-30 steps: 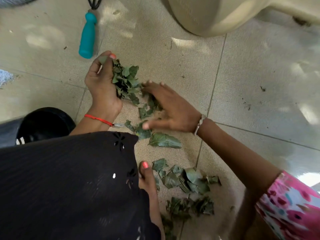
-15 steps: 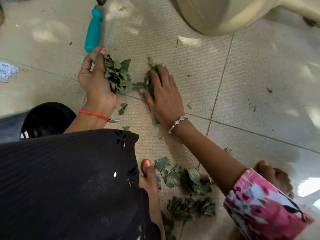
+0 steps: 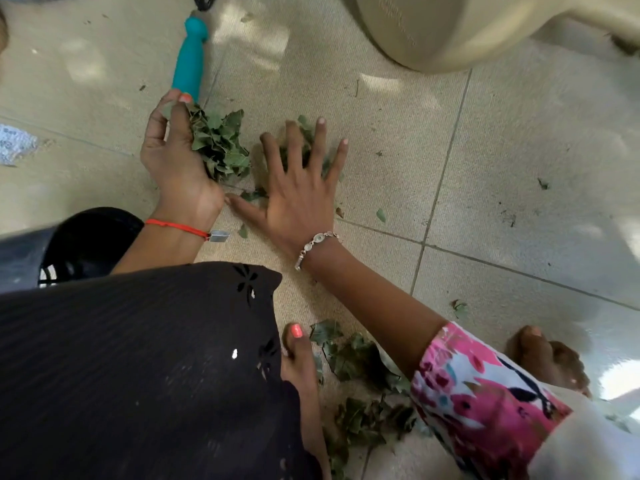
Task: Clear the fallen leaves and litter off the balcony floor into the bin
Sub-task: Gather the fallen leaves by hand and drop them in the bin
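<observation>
**Lead:** Status on the hands?
**Ops:** I'm watching the head view. The left hand is curling its fingers round a bunch of crumpled green leaves, low over the beige tiled floor. I can't tell if the bunch is touching the floor.
**Lead:** And the right?
**Ops:** The right hand is lying flat with its fingers straight and spread. It's pressing on a few loose green leaves on the floor, just beside the bunch, and gripping nothing.
**Lead:** Bin?
**Ops:** The black round bin is sitting at the left edge, near the left wrist, partly hidden by the black patterned garment. I can't see what's inside.
**Lead:** More litter?
**Ops:** A heap of torn green leaves is lying lower down, touching the bare foot with the orange toenail and running under the pink floral sleeve. Small leaf bits are lying near the right wrist. A white paper scrap is lying at the far left.
**Lead:** Anything else close?
**Ops:** A teal plastic handle is lying just beyond the left fingertips. A big beige rounded container is standing at the top.
</observation>
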`<action>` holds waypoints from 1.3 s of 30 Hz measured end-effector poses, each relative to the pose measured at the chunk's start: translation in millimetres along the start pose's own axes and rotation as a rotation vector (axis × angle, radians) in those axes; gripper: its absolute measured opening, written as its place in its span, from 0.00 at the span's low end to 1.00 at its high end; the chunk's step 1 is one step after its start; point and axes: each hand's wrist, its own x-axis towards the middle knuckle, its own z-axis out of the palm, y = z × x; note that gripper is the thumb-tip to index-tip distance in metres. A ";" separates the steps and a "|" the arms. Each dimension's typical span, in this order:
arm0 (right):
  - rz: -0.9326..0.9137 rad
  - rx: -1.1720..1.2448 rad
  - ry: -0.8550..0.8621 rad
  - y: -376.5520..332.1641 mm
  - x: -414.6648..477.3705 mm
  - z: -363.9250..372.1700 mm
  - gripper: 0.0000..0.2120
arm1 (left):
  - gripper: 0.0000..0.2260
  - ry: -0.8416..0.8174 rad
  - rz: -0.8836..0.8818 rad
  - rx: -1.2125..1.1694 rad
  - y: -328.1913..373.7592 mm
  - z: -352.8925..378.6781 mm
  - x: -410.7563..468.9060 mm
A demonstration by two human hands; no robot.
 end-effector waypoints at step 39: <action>-0.190 0.029 0.258 63.6 56.8 -11.1 0.11 | 0.08 -0.088 -0.027 0.169 -14.4 12.3 -16.2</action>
